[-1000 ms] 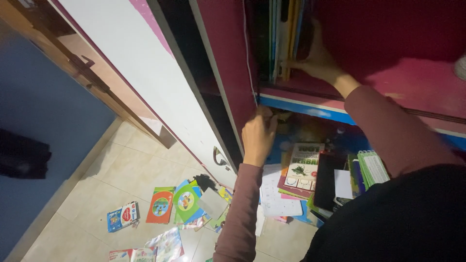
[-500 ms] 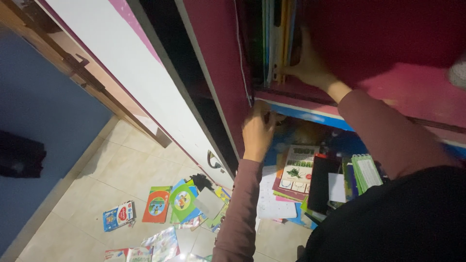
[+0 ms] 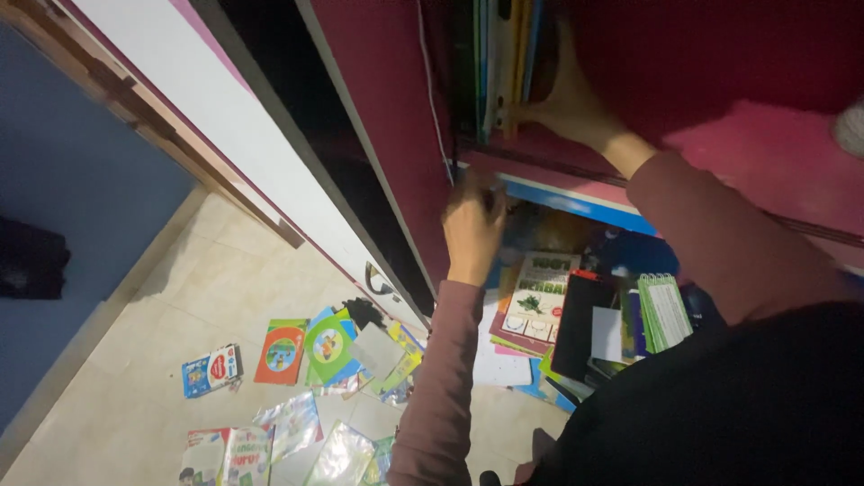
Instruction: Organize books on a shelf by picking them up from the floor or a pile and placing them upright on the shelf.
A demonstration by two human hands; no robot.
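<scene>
Head view: our hands at a magenta cabinet, books scattered below.
Left to right: children's books on the floor; our left hand curled at the shelf edge, grip unclear; our right hand pressed flat against upright books.

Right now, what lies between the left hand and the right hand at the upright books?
In the head view, the shelf's front edge, maroon over a blue strip, runs between the left hand below and the right hand pressing the upright books.
</scene>
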